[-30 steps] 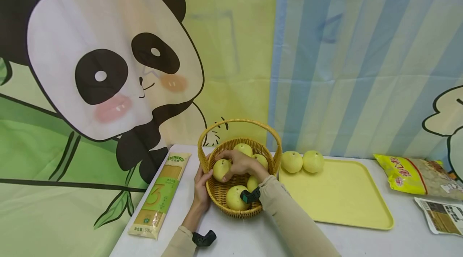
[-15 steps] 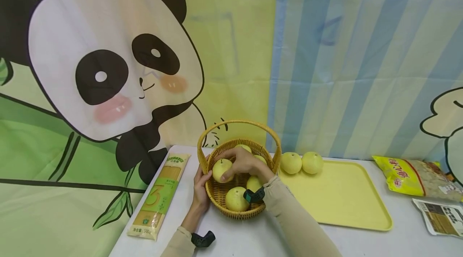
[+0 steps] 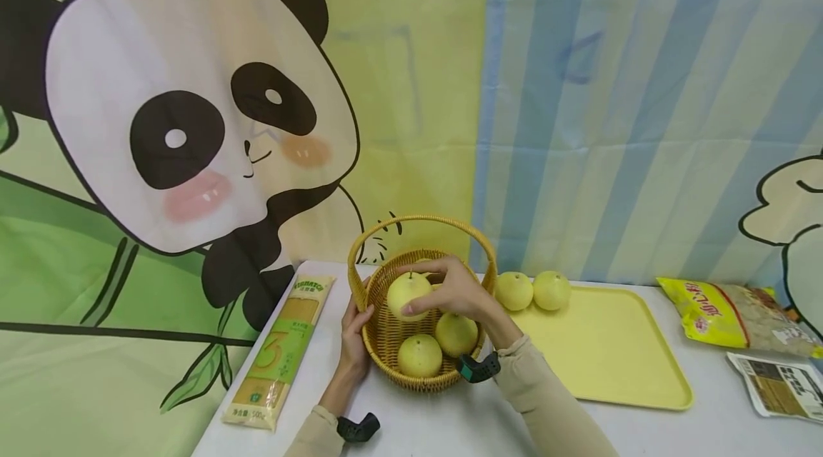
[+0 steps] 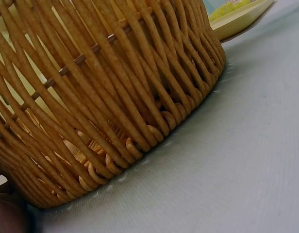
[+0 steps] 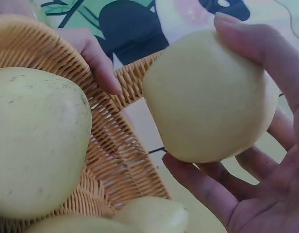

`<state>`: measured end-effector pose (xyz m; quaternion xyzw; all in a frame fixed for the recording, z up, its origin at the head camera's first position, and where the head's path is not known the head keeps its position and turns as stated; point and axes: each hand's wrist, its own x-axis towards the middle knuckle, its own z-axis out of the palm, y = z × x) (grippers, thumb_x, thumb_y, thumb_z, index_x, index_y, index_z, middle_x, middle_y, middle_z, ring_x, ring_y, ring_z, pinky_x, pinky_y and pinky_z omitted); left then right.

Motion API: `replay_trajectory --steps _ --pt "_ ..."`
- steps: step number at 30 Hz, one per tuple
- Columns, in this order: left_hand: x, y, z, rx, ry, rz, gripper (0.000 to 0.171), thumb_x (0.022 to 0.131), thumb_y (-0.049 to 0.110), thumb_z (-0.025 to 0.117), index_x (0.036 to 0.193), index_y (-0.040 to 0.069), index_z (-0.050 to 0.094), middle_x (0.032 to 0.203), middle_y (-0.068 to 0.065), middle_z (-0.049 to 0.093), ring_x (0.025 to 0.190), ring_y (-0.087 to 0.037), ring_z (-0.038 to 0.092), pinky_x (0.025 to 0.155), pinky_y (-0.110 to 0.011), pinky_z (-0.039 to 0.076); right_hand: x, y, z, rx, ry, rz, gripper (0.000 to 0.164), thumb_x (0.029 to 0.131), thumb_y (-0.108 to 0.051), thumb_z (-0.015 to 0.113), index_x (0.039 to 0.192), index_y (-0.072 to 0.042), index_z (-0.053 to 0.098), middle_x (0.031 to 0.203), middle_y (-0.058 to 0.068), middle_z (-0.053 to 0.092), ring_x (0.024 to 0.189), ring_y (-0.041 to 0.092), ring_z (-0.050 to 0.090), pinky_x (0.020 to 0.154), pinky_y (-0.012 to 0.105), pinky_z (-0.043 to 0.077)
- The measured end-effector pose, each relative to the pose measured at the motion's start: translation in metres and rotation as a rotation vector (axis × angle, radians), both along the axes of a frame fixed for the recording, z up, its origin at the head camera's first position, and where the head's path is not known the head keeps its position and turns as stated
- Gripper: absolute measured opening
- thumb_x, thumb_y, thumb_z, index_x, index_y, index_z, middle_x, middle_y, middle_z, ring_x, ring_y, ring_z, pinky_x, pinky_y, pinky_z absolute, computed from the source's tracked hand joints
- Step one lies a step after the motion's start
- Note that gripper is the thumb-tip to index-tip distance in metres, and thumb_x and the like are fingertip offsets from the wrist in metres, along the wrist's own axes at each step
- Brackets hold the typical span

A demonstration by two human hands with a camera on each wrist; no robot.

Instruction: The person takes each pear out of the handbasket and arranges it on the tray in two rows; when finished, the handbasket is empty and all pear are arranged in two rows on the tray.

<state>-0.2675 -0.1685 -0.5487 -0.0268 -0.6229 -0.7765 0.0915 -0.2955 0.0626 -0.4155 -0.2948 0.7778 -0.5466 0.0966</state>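
Panda-print backdrop [image 3: 193, 96] behind white table [image 3: 437, 428]. Left to right: noodle packet [image 3: 281, 353]; your left hand [image 3: 353, 343], fingers clamped on wicker basket [image 3: 383, 338] rim; pale fruit [image 3: 405, 294] over the basket, pinched by your right hand's [image 3: 455, 290] thumb and fingers; yellow tray [image 3: 607, 353].

A: How is the left hand [image 3: 355, 335] posed?
B: At the basket's [image 3: 386, 337] left side, thumb over its rim.
A: And the right hand [image 3: 458, 291]?
B: Over the basket, thumb and bent fingers opposed in a grip; right forearm [image 3: 546, 396] slanting from the basket's near right.
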Motion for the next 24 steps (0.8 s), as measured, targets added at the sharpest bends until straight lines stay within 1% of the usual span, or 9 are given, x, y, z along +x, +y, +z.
replay_trajectory --steps 2,4,6,8,11,12,16,19,24 --pt "0.001 -0.001 -0.001 0.001 0.005 0.002 0.061 0.103 0.018 0.044 0.163 0.022 0.041 0.168 -0.001 0.041 0.153 -0.02 0.038 0.114 -0.015 0.034 0.005 0.006 -0.001 -0.026 0.015 -0.001 0.061 0.074 -0.029 0.097 0.131 -0.028 0.077 0.139 0.0 0.071 0.112 0.02 0.069 0.089 0.042 0.058" --pt "0.001 -0.001 -0.002 0.001 0.008 0.0 0.061 0.103 0.018 0.044 0.164 0.023 0.041 0.169 -0.001 0.041 0.154 -0.022 0.037 0.114 -0.014 0.034 0.011 0.012 -0.002 -0.054 0.036 -0.008 0.059 0.073 -0.027 0.097 0.129 -0.031 0.077 0.139 -0.002 0.072 0.123 0.023 0.066 0.097 0.046 0.056" --pt "0.002 -0.002 -0.002 0.003 0.01 -0.003 0.061 0.103 0.018 0.043 0.164 0.022 0.04 0.169 -0.002 0.041 0.154 -0.025 0.037 0.113 -0.015 0.035 0.017 0.017 -0.002 -0.08 0.056 -0.014 0.058 0.073 -0.025 0.098 0.127 -0.033 0.078 0.14 -0.003 0.071 0.13 0.022 0.063 0.099 0.046 0.056" --pt "0.003 -0.002 -0.002 0.005 0.01 -0.007 0.061 0.103 0.019 0.044 0.164 0.022 0.04 0.169 -0.003 0.04 0.155 -0.026 0.037 0.114 -0.015 0.035 0.022 0.023 -0.001 -0.111 0.076 -0.013 0.058 0.073 -0.022 0.098 0.127 -0.03 0.078 0.14 -0.002 0.071 0.129 0.022 0.063 0.094 0.045 0.059" --pt "0.003 -0.002 -0.003 0.007 0.01 -0.01 0.062 0.103 0.019 0.043 0.165 0.022 0.039 0.169 -0.004 0.04 0.154 -0.027 0.038 0.114 -0.016 0.035 0.03 0.031 0.002 -0.149 0.096 -0.007 0.059 0.073 -0.018 0.097 0.128 -0.024 0.078 0.139 0.002 0.071 0.125 0.022 0.065 0.083 0.041 0.063" --pt "0.002 -0.002 -0.003 0.008 0.011 -0.01 0.062 0.103 0.019 0.043 0.165 0.022 0.038 0.169 -0.004 0.04 0.154 -0.027 0.038 0.114 -0.016 0.035 0.031 0.034 0.003 -0.158 0.106 -0.003 0.059 0.074 -0.017 0.097 0.129 -0.022 0.078 0.138 0.005 0.071 0.122 0.022 0.066 0.081 0.04 0.064" --pt "0.002 -0.001 -0.002 0.009 0.012 -0.01 0.062 0.103 0.018 0.043 0.165 0.021 0.038 0.17 -0.004 0.039 0.155 -0.027 0.037 0.114 -0.015 0.035 0.036 0.045 0.007 -0.163 0.147 -0.021 0.057 0.074 -0.016 0.097 0.127 -0.021 0.078 0.133 0.008 0.072 0.113 0.018 0.068 0.071 0.037 0.062" --pt "0.002 -0.001 0.0 0.006 0.007 -0.011 0.062 0.103 0.019 0.043 0.165 0.021 0.038 0.17 -0.004 0.038 0.155 -0.027 0.037 0.113 -0.015 0.035 0.04 0.055 0.008 -0.181 0.159 -0.024 0.056 0.074 -0.013 0.097 0.127 -0.017 0.078 0.131 0.01 0.072 0.111 0.017 0.068 0.069 0.038 0.063" --pt "0.002 0.0 0.0 0.005 0.002 -0.013 0.062 0.103 0.019 0.044 0.165 0.022 0.038 0.17 -0.006 0.037 0.155 -0.027 0.036 0.113 -0.014 0.035 0.044 0.073 0.006 -0.23 0.153 -0.013 0.057 0.072 -0.007 0.096 0.126 -0.009 0.078 0.128 0.014 0.071 0.114 0.017 0.067 0.073 0.041 0.065"
